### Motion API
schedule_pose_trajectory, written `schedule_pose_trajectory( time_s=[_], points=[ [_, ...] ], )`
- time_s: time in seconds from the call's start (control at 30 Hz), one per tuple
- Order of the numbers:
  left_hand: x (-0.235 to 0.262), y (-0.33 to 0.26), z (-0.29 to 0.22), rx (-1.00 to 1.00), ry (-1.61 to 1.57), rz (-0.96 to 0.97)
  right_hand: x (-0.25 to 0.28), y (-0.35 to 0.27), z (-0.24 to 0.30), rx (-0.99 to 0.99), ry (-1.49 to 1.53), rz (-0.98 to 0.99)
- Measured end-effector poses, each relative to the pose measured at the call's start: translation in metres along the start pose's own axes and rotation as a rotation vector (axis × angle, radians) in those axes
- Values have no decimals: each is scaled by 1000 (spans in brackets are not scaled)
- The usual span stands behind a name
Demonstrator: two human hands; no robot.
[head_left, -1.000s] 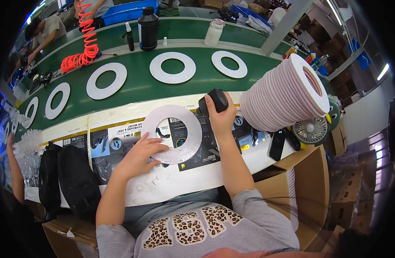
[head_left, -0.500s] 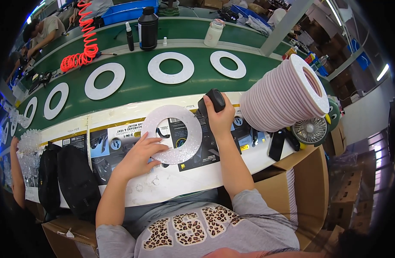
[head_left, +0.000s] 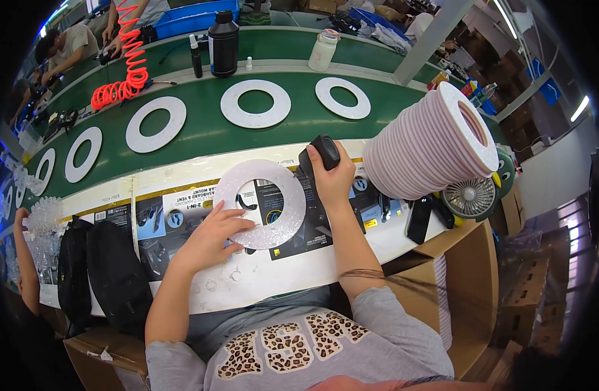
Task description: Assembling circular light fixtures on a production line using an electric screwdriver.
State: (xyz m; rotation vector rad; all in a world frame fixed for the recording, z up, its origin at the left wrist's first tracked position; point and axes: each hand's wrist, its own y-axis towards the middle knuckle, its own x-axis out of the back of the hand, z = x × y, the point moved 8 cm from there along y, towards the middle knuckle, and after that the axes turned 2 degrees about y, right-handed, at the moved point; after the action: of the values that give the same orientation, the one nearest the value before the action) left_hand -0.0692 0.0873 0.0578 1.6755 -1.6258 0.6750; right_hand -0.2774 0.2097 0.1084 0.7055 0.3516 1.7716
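Observation:
On the work table in front of me lies a flat white speckled ring [head_left: 291, 225]. My left hand [head_left: 218, 233] rests on its left side, fingers spread and reaching to the inner edge. Just beyond the ring's upper right, my right hand [head_left: 333, 174] is closed around a black handheld device [head_left: 320, 155] with a rounded top; its lower end is partly hidden, and I cannot make out its exact kind. To the right of that hand leans a tall stack of similar rings [head_left: 420, 146].
Several white rings [head_left: 256, 104] lie spaced along the green conveyor belt [head_left: 195, 124]. Beyond are a black bottle [head_left: 224, 44], a white jar [head_left: 323, 51] and a red coiled hose [head_left: 120, 91]. Black pouches [head_left: 119, 277] sit left; a phone [head_left: 419, 221] and small fan [head_left: 469, 195] right.
The rings on the belt have shifted slightly to the left. Both my hands and the ring under my left hand have stayed practically still.

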Motion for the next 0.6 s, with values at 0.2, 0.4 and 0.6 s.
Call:
schedule_pose_trajectory(
  time_s=[0.2, 0.4, 0.6],
  points=[
    [0, -1, 0, 9, 18, 5, 5, 2, 5, 31, -21, -19],
    [0, -1, 0, 16, 25, 9, 14, 6, 10, 76, -175, -23],
    [0, 0, -1, 16, 24, 9, 15, 4, -1, 92, -142, -102]
  ],
)
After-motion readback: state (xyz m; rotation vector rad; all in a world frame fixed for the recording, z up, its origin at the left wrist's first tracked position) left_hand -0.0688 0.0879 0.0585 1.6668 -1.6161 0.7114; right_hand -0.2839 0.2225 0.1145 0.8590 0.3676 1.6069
